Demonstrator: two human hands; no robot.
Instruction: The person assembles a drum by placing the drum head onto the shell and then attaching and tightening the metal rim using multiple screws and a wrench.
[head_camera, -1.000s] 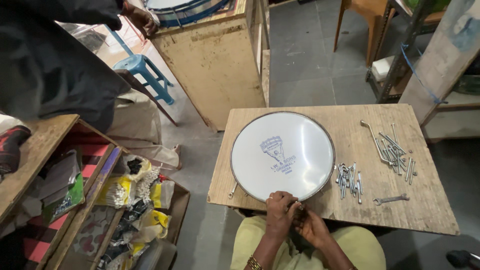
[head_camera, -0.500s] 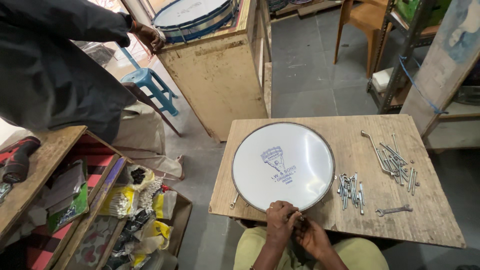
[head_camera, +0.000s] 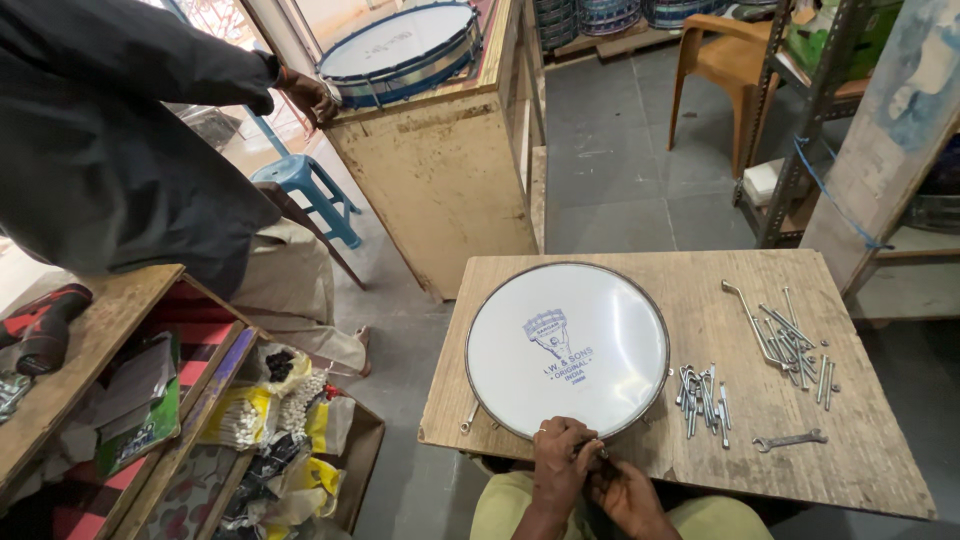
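Observation:
A round white drumhead with a metal rim and a blue printed mark lies flat on a small wooden table. My left hand, a ring on one finger, and my right hand meet at the drum's near rim. Both have their fingers closed on a small dark metal fitting at the rim; what it is stays hidden by the fingers. Right of the drum lie a cluster of short bolts, a pile of long tension rods and a flat wrench.
A person in dark clothes stands at the left, a hand on a large blue-rimmed drum atop a wooden cabinet. Around are a blue stool, an orange chair, a metal shelf, a workbench with a red drill and bagged parts.
The view has lifted, so the table sits lower in frame. My hands stay together at the drum's near rim. The other person's hand stays by the large drum.

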